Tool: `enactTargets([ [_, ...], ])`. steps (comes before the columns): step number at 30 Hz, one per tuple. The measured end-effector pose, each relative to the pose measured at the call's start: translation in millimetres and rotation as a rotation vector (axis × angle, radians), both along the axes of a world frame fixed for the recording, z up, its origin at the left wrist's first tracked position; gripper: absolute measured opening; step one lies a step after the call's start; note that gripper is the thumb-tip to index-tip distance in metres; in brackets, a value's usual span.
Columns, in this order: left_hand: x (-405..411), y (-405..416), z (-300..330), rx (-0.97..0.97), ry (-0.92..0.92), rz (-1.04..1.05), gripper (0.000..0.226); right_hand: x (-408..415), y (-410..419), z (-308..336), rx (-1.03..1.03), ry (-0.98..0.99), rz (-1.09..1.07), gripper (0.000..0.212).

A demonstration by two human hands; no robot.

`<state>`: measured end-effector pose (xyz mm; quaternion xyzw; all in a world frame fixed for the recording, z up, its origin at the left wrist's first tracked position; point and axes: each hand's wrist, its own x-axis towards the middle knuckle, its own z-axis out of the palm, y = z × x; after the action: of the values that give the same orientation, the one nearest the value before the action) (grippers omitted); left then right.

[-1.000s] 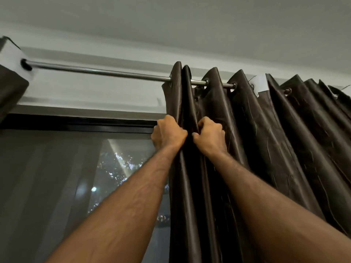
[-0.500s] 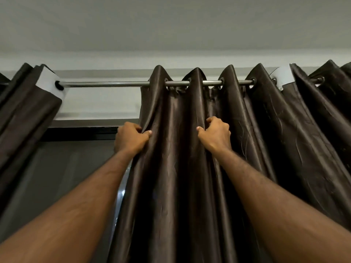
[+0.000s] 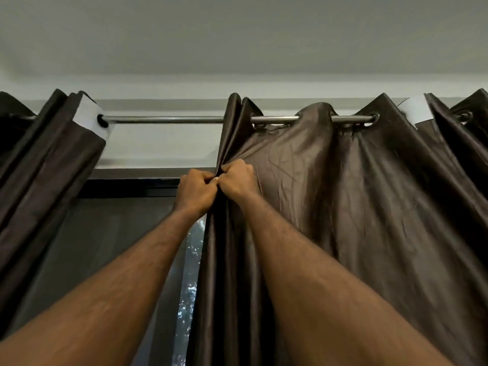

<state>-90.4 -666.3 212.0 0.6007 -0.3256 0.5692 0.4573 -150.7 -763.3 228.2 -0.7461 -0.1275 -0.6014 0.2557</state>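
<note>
We see the brown curtain point(image 3: 343, 207) hanging from the horizontal rod point(image 3: 163, 119), its folds running straight down. Our left hand point(image 3: 196, 190) and right hand point(image 3: 237, 180) touch each other, fingers curled tight, gripping the curtain's left edge just under the rod.

— What's up top?
— A grey ceiling point(image 3: 237, 35), and below it a metal rod point(image 3: 163, 119) running left to right
— And on the left?
— A bunched dark curtain point(image 3: 45, 167); beside it a dark window frame point(image 3: 126, 184) over a grey screen point(image 3: 105, 247)
</note>
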Motion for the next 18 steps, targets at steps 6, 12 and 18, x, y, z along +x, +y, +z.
enactTargets([
  [6, -11, -12, -6, 0.049, -0.033, -0.075, 0.049, -20, -22, -3, 0.076, 0.178, 0.261, 0.029],
  [12, -14, -36, -4, 0.072, 0.024, 0.030, 0.032, -47, -72, -14, 0.156, 0.053, 0.151, 0.027],
  [18, -12, -48, -4, 0.037, 0.034, 0.036, 0.020, -64, -147, -24, 0.421, -0.341, -0.644, 0.061],
])
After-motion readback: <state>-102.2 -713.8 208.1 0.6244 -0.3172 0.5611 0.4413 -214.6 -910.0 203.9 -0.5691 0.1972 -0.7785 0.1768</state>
